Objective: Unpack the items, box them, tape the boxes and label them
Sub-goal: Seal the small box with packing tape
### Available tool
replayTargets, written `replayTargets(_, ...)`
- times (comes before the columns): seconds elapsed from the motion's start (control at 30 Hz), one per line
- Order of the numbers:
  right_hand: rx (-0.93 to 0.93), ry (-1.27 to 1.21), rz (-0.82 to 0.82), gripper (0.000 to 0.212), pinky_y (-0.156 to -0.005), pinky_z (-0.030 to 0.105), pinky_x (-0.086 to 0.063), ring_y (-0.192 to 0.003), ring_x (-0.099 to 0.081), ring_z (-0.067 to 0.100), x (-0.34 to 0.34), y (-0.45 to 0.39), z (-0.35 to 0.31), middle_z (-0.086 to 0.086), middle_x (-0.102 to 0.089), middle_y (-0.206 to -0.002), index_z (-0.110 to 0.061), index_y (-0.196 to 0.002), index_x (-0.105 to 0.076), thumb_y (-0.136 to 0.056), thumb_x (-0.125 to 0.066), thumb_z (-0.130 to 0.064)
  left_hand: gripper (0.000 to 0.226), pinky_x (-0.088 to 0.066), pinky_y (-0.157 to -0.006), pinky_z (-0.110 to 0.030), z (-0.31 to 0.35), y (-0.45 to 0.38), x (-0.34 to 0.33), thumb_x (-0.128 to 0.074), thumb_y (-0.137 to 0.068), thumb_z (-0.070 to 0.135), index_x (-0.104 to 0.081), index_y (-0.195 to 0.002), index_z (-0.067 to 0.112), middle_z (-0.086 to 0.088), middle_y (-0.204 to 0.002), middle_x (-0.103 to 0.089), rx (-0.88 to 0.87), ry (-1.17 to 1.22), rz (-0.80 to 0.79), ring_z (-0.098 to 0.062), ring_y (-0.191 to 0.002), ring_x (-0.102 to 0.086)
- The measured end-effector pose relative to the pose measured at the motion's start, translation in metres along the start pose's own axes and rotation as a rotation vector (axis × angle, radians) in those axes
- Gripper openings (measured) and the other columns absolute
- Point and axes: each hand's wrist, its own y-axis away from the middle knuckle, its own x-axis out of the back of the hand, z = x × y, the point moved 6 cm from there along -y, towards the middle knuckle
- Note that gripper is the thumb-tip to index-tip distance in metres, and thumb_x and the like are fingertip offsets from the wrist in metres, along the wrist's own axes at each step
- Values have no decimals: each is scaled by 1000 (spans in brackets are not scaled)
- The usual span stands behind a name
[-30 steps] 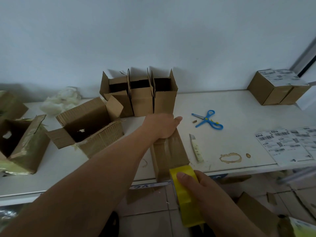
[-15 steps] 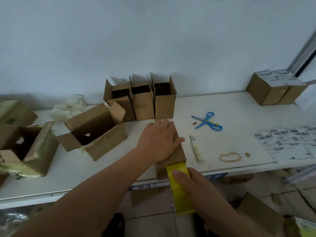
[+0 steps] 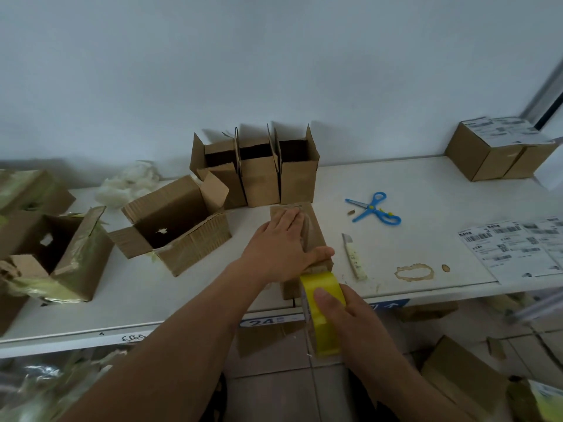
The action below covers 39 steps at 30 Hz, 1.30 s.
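The left hand (image 3: 281,251) lay flat, palm down with fingers spread, on top of a closed cardboard box (image 3: 310,236) near the front edge of the white tabletop (image 3: 411,190). The right hand (image 3: 350,315) gripped a yellow tape roll (image 3: 323,312) at the box's near end, thumb pressed on the roll's outer face; the roll touched the box edge. A utility knife (image 3: 353,258) lay just right of the box. Blue scissors (image 3: 374,208) lay farther back. Three open boxes (image 3: 262,178) stood in a row behind. Printed labels (image 3: 515,245) lay at the right edge. Two labelled boxes (image 3: 499,150) sat in the far right corner.
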Motion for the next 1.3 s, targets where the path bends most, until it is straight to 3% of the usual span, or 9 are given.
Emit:
replayTargets(0.23, -53, 71, -12, 33, -89, 44, -54, -93, -64, 18, -2, -4, 12, -1, -67, -96, -27, -98, -63, -93, -49, -57, 102, -13, -122, -43, -3, -2, 2, -27, -82, 84, -6, -157, 17, 7, -164, 1, -20, -1, 21, -17, -150, -3)
replayTargets(0.37, -71, 50, -13, 30, -88, 41, -54, -93, -64, 18, -5, -3, 16, -1, -66, -97, -27, -98, -61, -94, -48, -54, 100, -27, -117, -43, 1, 2, 6, -31, -83, 83, -17, -155, 15, 9, -156, -9, -18, 12, 61, -22, -142, -25)
replayTargets(0.47, -76, 39, -26, 29, -83, 36, -51, -93, -62, 16, -7, -2, 14, -2, -65, -99, -28, -97, -59, -95, -47, -54, 101, -31, -114, -43, 2, 5, 10, -33, -81, 84, -19, -154, 15, 7, -154, -13, -24, 7, 64, -24, -138, -30)
replayTargets(0.53, -71, 40, -31, 30, -83, 36, -51, -94, -62, 16, -7, -2, 12, -1, -64, -101, -27, -98, -59, -96, -47, -53, 109, -29, -116, -44, 2, 8, 10, -34, -77, 87, -14, -155, 15, 8, -157, -8, -34, 32, 25, -26, -142, -25)
replayTargets(0.63, -92, -15, -48, 26, -87, 40, -51, -96, -64, 20, -6, -4, 12, 3, -66, -103, -25, -101, -62, -96, -51, -48, 118, -9, -122, -44, 0, 16, 5, -38, -73, 89, 0, -157, 15, 4, -164, 7, -42, 12, -72, -21, -150, 5)
replayTargets(0.73, -70, -32, -67, 18, -86, 38, -51, -94, -63, 19, -7, -3, 17, 7, -65, -104, -23, -101, -62, -96, -55, -39, 115, 0, -120, -41, -1, 20, -1, -38, -78, 86, 5, -156, 14, 2, -164, 11, -45, -57, -87, -18, -149, 18)
replayTargets(0.83, 32, 135, 16, 17, -72, 31, -46, -84, -58, 15, -3, -1, 15, 3, -61, -93, -23, -96, -56, -98, -50, -39, 108, 1, -120, -40, 2, 19, -3, -33, -83, 82, 6, -156, 14, -1, -164, 11, -62, -59, -53, -20, -148, 20)
replayTargets(1.07, -13, 127, 93, 35, -87, 42, -50, -89, -60, 19, -7, -5, 16, 1, -62, -93, -19, -93, -59, -93, -50, -53, 105, 0, -121, -39, -1, 16, 0, -30, -84, 81, 1, -156, 11, -3, -164, 7, -63, -69, -17, -21, -149, 15)
replayTargets(1.3, -48, 58, 77, 30, -75, 32, -47, -91, -58, 13, -10, -13, 17, -4, -61, -98, -23, -93, -57, -94, -50, -53, 105, -7, -122, -41, -2, 7, 3, -33, -83, 81, -6, -156, 11, -3, -165, 0, -72, -71, 43, -20, -150, 8)
